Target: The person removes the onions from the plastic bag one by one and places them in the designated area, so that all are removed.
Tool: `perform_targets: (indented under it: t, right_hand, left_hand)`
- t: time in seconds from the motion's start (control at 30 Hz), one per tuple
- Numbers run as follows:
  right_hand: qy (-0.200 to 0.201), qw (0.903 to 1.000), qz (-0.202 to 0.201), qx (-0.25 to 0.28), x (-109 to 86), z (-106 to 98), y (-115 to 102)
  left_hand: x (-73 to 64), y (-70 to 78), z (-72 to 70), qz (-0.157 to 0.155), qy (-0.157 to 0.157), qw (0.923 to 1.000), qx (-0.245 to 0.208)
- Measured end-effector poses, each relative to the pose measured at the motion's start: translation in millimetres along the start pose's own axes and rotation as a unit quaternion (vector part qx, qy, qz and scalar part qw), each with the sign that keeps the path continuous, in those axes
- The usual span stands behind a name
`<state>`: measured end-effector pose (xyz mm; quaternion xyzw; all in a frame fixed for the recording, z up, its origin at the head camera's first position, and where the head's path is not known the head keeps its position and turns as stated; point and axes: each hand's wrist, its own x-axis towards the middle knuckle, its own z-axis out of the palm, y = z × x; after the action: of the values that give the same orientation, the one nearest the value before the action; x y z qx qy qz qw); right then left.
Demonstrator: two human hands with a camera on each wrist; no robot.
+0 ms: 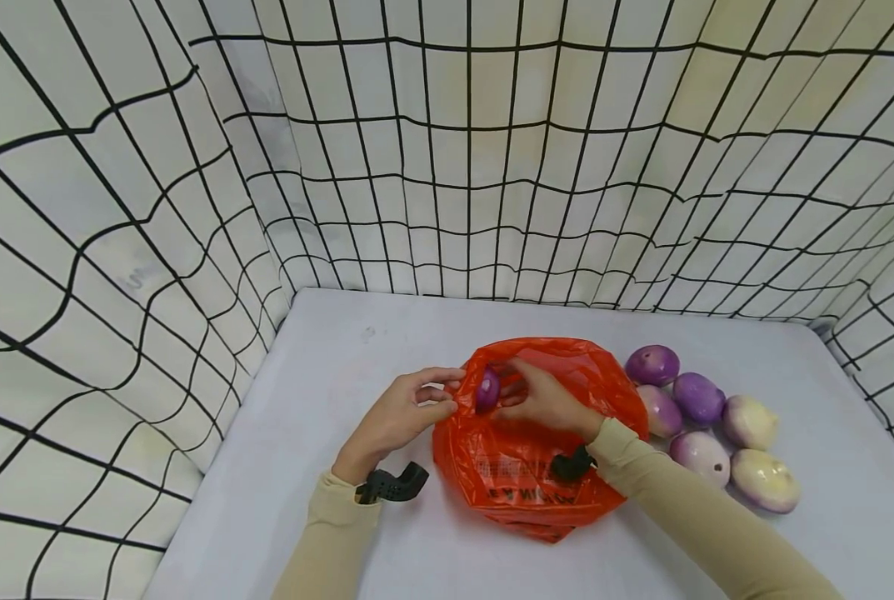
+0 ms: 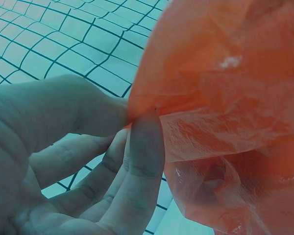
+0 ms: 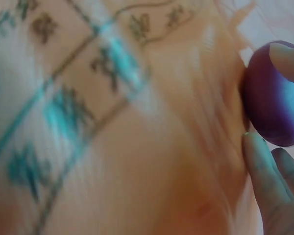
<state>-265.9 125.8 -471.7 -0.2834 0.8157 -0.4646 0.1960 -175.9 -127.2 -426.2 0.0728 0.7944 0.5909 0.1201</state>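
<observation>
A red plastic bag point(image 1: 529, 492) with dark print lies on the white table, its mouth spread wide. At the left of that mouth, my left hand point(image 1: 397, 417) pinches the rim between thumb and fingers; the left wrist view shows the film point(image 2: 210, 98) stretching away from the fingertips. My right hand point(image 1: 547, 404) reaches inside the bag and holds a glossy purple onion point(image 1: 487, 390) close to the left wall. In the right wrist view, the thumb point(image 3: 286, 61) overlaps the top of this onion point(image 3: 269, 103) and the fingertips meet its lower edge.
Right of the bag lie several purple and whitish onions point(image 1: 699, 398) in a loose cluster, the closest touching the bag's side in view. White walls with black grid netting point(image 1: 447, 158) enclose the table point(image 1: 327, 350) at the back and sides.
</observation>
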Motion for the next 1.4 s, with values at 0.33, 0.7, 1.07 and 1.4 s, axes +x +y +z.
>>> perform_targets:
  t: [0.33, 0.7, 1.07, 1.4]
  right_hand:
    - [0.036, 0.9989, 0.013, -0.026, 1.1, 10.6, 0.5]
    - [0.065, 0.9972, 0.016, -0.034, 1.3, 14.1, -0.8]
    - [0.057, 0.9965, 0.017, -0.058, 6.8, 21.9, -3.5]
    - [0.037, 0.996, -0.003, -0.081, 2.3, 19.3, -4.8]
  left_hand:
    - [0.3, 0.2, 0.9, -0.001, -0.003, 1.0, 0.004]
    - [-0.8, 1.5, 0.6, 0.005, -0.005, 0.9999, -0.012]
    - [-1.1, 0.9, 0.7, 0.002, -0.002, 1.0, -0.003]
    - [-1.3, 1.2, 0.1, 0.005, 0.0, 1.0, 0.0]
